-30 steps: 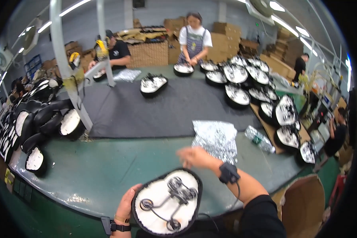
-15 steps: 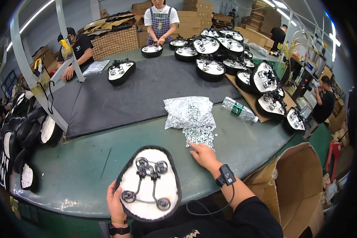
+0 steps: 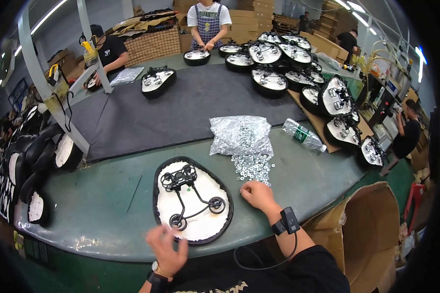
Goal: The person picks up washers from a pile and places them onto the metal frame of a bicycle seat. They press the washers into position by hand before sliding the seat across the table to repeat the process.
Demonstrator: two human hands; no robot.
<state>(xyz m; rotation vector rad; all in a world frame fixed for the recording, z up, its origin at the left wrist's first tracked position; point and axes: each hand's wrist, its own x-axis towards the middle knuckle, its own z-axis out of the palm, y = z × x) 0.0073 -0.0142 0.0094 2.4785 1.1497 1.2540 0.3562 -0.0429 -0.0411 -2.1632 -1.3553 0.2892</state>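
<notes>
The saddle point(image 3: 190, 201) is lying on the surface point(image 3: 102, 210); the left hand point(image 3: 167, 250) is hovering, fingers apart, by its near edge; the right hand point(image 3: 257, 195) is curling beside washers point(image 3: 252, 168), whether pinching any I cannot tell.

Clock centred on the seat base point(image 3: 200, 207), which sits on the table point(image 3: 102, 215), 12 at far side. I see left hand point(image 3: 167, 251) at 7, by its near edge. Right hand point(image 3: 257, 195) at 3, just beside loose parts point(image 3: 252, 168) at 2. Bag point(image 3: 241, 134) behind those at 1, across edge of mat point(image 3: 195, 107). Bottle point(image 3: 304, 135) at 2, farther out. Lone seat point(image 3: 158, 82) on mat, between 11 and 12. Seat pile point(image 3: 265, 52) at 1, beyond bag.
</notes>
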